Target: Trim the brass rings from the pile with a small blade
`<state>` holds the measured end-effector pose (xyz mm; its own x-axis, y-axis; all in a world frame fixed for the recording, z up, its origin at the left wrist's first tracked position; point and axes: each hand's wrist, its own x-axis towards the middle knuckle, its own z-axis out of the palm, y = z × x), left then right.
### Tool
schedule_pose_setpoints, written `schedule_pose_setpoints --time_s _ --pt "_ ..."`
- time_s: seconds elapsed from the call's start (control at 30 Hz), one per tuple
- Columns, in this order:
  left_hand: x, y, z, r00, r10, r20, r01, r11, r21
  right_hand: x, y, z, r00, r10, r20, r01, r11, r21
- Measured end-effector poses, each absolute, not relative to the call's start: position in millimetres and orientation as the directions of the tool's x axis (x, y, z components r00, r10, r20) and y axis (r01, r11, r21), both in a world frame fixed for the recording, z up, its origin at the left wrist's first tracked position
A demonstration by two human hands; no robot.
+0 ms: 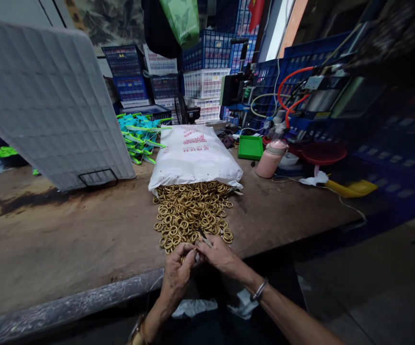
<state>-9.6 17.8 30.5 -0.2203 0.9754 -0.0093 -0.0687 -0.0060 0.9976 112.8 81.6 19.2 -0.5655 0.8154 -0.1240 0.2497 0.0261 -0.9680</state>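
My left hand is closed, with a bit of a gold-coloured ring showing between its fingers. Close against it, my right hand grips a small knife-like tool with a dark, pointed tip and a grey body. The fingertips of both hands meet at the table's front edge, and what lies between them is partly hidden. Just beyond them spreads a heap of gold-coloured rings. The heap spills from the mouth of a white sack with red print, which lies flat on the table.
On the wooden table, a large pale ribbed panel stands at left. Green and turquoise plastic pieces lie behind it. A green tray, a pink bottle and a red dish are at right. Stacked crates fill the back.
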Motion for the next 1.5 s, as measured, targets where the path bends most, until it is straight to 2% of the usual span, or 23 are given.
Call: schedule_pose_setpoints --time_s 0.17,0.3,0.4,0.47,0.57,0.67,0.8,0.9,1.03,1.23,1.33,1.5 --pt "-8.2 16.2 22.8 -0.073 0.965 -0.253 -0.229 0.231 0.946 110.0 82.1 16.7 -0.513 0.852 -0.107 0.293 0.057 -0.954" --pt "-8.8 14.8 16.8 -0.022 0.957 -0.288 -0.337 0.264 0.904 109.2 83.1 15.9 -0.534 0.838 -0.108 0.256 0.038 -0.966" --pt "-8.9 14.1 16.4 -0.041 0.951 -0.307 -0.377 0.269 0.886 110.4 84.1 13.1 -0.487 0.869 -0.093 0.319 0.078 -0.945" --pt "-9.0 14.1 16.5 -0.054 0.95 -0.307 -0.402 0.26 0.878 112.1 82.9 11.5 -0.46 0.887 -0.037 0.411 0.176 -0.895" --pt "-9.4 14.9 14.4 -0.058 0.957 -0.284 -0.434 0.232 0.871 114.9 77.5 12.5 -0.535 0.844 0.038 0.52 0.365 -0.772" --pt "-9.9 16.7 12.0 -0.065 0.963 -0.261 -0.431 0.209 0.878 115.5 71.9 16.4 -0.593 0.804 0.031 0.601 0.468 -0.648" --pt "-10.5 16.8 15.4 -0.124 0.956 -0.265 -0.362 0.205 0.909 112.6 69.4 18.5 -0.614 0.789 -0.017 0.683 0.521 -0.512" --pt "-10.3 10.5 20.4 -0.147 0.951 -0.272 -0.306 0.217 0.927 112.6 72.4 15.5 -0.594 0.804 -0.032 0.73 0.522 -0.44" --pt "-9.5 -1.0 26.4 -0.071 0.942 -0.329 -0.402 0.275 0.873 129.0 85.0 11.1 -0.481 0.876 -0.037 0.818 0.433 -0.379" --pt "-7.8 5.6 25.0 -0.001 0.932 -0.361 -0.553 0.3 0.777 174.7 100.5 5.8 -0.242 0.969 0.046 0.867 0.237 -0.438" --pt "-5.3 10.3 21.1 -0.002 0.936 -0.352 -0.573 0.288 0.767 183.0 100.0 -1.9 -0.225 0.971 0.075 0.861 0.235 -0.451" --pt "-5.6 8.7 22.8 0.057 0.912 -0.406 -0.637 0.346 0.689 174.4 94.7 -12.3 -0.273 0.957 0.095 0.878 0.289 -0.382"
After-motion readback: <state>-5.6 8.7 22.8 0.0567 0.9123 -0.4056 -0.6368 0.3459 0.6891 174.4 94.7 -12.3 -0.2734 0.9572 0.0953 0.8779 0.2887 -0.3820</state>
